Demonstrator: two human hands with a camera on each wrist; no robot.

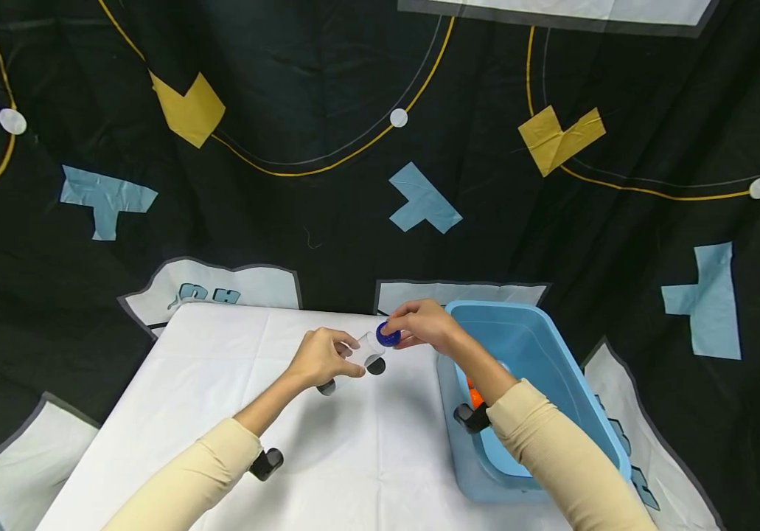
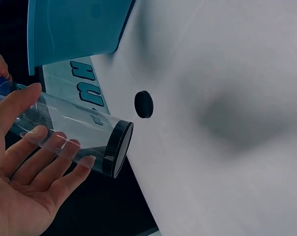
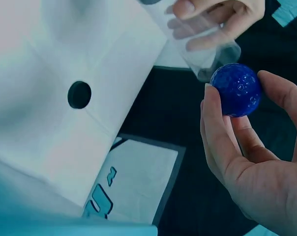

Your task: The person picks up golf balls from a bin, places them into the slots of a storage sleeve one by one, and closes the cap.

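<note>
Your right hand (image 3: 247,162) pinches the blue ball (image 3: 236,89) right at the mouth of the clear tube (image 2: 70,130), which your left hand (image 2: 20,187) grips above the tabletop (image 1: 353,457). Misaligned, the ball could slip and roll away. Black cap (image 2: 143,104) lies on the white cloth; blue bin (image 1: 552,369) at 3 o'clock, a dark patterned sheet beyond.

Long cream sleeves, bare hands (image 1: 326,358), a small black camera strapped under each wrist.

A table (image 1: 220,413) under a white cloth carries a black cap (image 1: 376,364) near its centre and a light blue bin (image 1: 552,369) at 3 o'clock (part of it past the edge); around it lies a black patterned floor cloth (image 1: 287,184)
</note>
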